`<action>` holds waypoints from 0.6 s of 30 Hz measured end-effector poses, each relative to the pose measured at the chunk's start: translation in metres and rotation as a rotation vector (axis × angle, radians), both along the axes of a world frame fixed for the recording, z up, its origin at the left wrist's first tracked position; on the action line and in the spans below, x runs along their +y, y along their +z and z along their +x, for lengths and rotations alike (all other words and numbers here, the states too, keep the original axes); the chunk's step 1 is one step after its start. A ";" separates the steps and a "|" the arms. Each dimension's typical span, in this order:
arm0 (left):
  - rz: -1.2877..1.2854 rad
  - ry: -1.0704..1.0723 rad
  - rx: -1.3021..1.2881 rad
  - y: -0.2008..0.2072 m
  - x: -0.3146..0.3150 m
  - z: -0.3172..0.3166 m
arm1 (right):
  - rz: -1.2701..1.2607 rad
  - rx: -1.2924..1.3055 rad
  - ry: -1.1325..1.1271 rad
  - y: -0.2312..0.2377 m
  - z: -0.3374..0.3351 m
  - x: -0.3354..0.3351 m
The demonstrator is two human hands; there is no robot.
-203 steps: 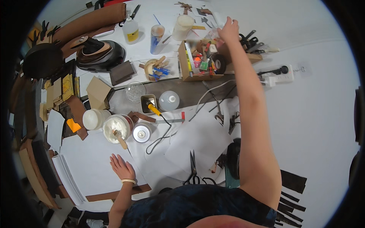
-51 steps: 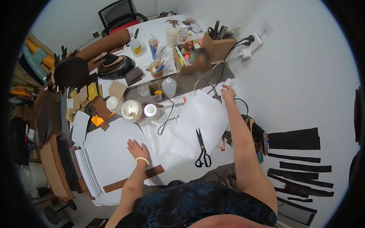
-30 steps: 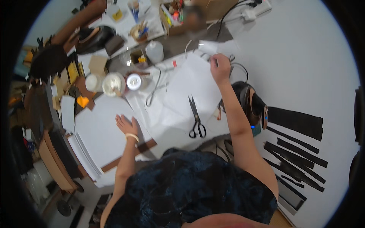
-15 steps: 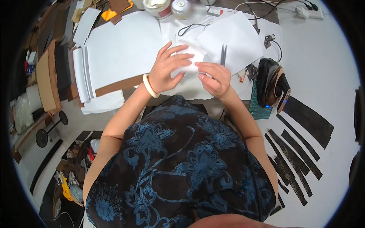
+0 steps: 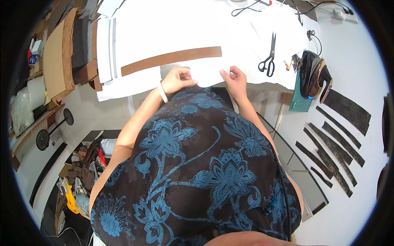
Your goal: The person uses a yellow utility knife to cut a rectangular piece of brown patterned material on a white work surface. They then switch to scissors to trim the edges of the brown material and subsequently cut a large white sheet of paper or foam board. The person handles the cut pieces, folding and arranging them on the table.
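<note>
Left hand (image 5: 179, 80): grip pinched on one thin white sheet (image 5: 210, 75).
Right hand (image 5: 235, 80): pinching its opposite side.
Sheet: at the worktop's (image 5: 262, 82) near edge, outline unclear against white.
Beyond: one long flat brown strip (image 5: 171, 60), one pair of black metal scissors (image 5: 271, 53).

Black scissors (image 5: 271, 54) lie left of a dark iron (image 5: 316, 78), which partly hides a green cutting mat (image 5: 301, 102). Dark strips (image 5: 349, 111) spread across the white surface (image 5: 353, 65) at right; a mixed heap (image 5: 82, 176) sits at lower left.
</note>
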State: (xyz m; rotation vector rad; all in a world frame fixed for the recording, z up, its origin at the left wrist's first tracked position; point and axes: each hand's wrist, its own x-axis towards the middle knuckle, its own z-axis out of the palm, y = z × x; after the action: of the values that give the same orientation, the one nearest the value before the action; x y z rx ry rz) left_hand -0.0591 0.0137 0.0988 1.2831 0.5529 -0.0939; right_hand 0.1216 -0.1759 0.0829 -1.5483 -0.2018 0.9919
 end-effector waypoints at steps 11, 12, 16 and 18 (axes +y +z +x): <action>0.056 0.303 0.358 -0.115 0.048 0.033 | -0.271 -0.323 0.123 -0.090 0.034 0.068; 0.086 0.294 0.387 -0.116 0.051 0.043 | -0.289 -0.347 0.128 -0.095 0.045 0.075; 0.157 0.289 0.454 -0.125 0.053 0.075 | -0.350 -0.509 0.212 -0.130 0.089 0.080; 0.163 0.331 0.481 -0.130 0.050 0.077 | -0.353 -0.535 0.252 -0.131 0.090 0.081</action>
State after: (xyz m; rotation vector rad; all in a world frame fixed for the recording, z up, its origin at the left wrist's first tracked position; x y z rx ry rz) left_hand 0.0182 0.0638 -0.0308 1.3126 1.1997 -0.0832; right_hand 0.2112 -0.0945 -0.0486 -2.1369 -0.6361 0.8119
